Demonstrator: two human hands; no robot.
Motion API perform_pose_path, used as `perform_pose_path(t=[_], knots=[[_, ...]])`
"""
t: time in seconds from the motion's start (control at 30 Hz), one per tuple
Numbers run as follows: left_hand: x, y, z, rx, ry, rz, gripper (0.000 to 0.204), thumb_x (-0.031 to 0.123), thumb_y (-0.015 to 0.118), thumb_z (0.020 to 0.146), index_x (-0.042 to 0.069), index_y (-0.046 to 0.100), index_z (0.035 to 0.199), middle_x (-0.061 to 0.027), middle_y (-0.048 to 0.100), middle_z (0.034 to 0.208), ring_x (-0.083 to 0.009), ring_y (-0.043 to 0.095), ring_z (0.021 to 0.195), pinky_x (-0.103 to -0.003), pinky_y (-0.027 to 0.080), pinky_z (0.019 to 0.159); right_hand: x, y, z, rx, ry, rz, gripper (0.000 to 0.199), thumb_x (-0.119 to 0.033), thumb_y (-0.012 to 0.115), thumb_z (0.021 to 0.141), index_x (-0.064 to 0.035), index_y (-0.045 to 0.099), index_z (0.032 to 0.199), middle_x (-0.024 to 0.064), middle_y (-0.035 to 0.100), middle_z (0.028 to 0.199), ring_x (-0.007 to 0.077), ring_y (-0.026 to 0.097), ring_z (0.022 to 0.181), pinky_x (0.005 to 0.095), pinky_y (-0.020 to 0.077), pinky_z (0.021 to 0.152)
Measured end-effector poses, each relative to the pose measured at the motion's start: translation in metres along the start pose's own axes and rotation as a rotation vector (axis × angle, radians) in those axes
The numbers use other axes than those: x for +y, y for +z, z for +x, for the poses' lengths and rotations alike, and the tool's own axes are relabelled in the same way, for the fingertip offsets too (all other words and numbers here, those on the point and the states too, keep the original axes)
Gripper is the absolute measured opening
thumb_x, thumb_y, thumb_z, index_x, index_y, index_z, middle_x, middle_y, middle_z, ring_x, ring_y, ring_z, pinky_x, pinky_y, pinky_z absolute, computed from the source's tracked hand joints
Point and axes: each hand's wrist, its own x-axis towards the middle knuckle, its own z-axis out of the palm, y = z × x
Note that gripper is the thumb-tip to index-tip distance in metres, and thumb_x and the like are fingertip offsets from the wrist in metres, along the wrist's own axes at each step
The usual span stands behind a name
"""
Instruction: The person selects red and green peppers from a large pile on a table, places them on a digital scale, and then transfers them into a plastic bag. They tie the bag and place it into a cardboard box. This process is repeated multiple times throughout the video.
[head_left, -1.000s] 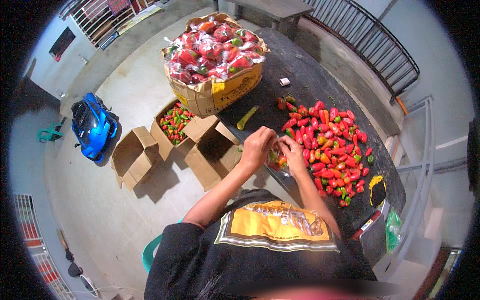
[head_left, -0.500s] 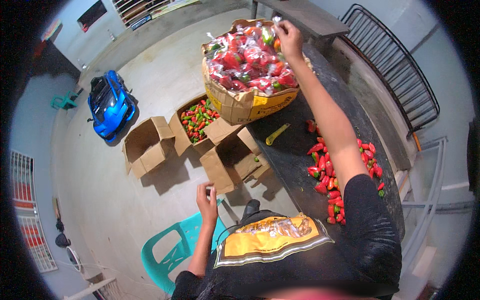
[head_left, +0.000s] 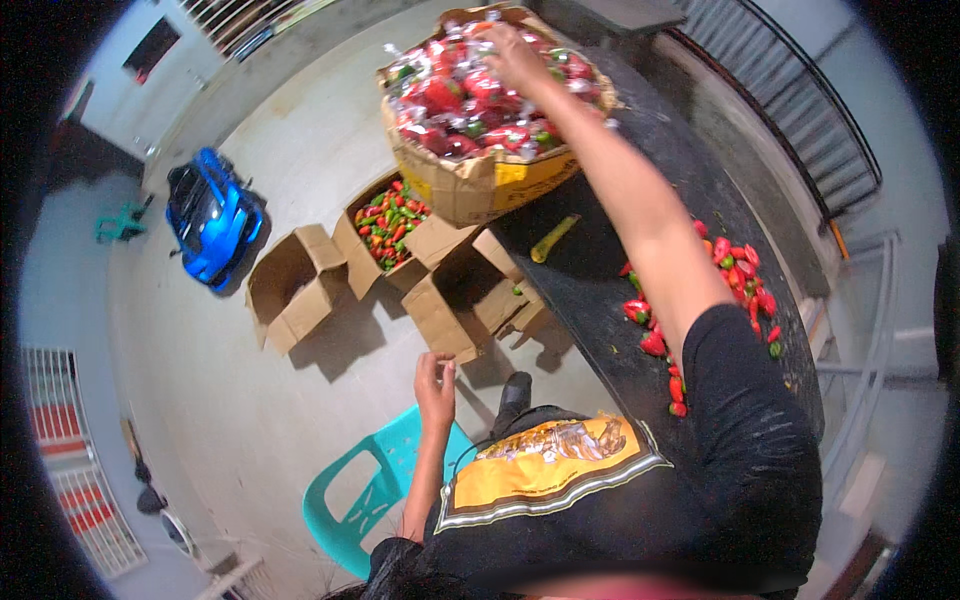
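Observation:
My right hand [head_left: 515, 62] reaches far across the table onto clear plastic bags of red and green peppers [head_left: 440, 95]. Its fingers look spread over the bag tops, though they are slightly blurred and partly lost among the plastic. These bags heap up to the rim of a large brown and yellow paper sack [head_left: 480, 190] on the table's far end. Loosely bent and holding nothing, my left hand [head_left: 435, 385] hangs beside the table, above the green plastic chair [head_left: 390, 450]. Loose red peppers [head_left: 745, 275] lie on the dark table, partly hidden under my right arm.
A yellow strip-like tool [head_left: 553, 240] lies on the dark tabletop [head_left: 600, 300]. Left of the table, floor boxes include one of small peppers [head_left: 390, 225], an open carton [head_left: 465, 305] and another carton [head_left: 298, 285]. A blue toy car [head_left: 210, 215] stands farther off.
My right hand has moved left and down over the bags, and its fingertip pinch on a bag's twisted top has loosened. The view has shifted slightly; my left hand stays low beside the table.

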Motion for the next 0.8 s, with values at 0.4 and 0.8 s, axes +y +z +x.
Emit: perform_pose_path(t=[0.4, 0.8], knots=[[0.085, 0.149, 0.022, -0.751, 0.422, -0.081, 0.009, -0.002, 0.054, 0.084, 0.000, 0.058, 0.091, -0.0104, 0.055, 0.086, -0.0200, 0.055, 0.074, -0.029, 0.045, 0.067, -0.138, -0.311, -0.519, -0.060, 0.985, 0.235, 0.013, -0.006, 0.054, 0.085, -0.0013, 0.061, 0.095, 0.0119, 0.065, 0.088, 0.0256, 0.064, 0.085, 0.0356, 0.0483, 0.076], [0.178, 0.290, -0.154, -1.098, 0.779, -0.024, 0.008, -0.001, 0.059, 0.081, 0.000, 0.058, 0.090, -0.0118, 0.056, 0.080, -0.0221, 0.057, 0.072, -0.032, 0.046, 0.067, -0.228, -0.392, -0.718, 0.113, 1.169, 0.104, 0.012, -0.012, 0.054, 0.086, -0.0043, 0.061, 0.092, 0.0136, 0.063, 0.087, 0.0315, 0.062, 0.084, 0.0410, 0.0478, 0.074]])
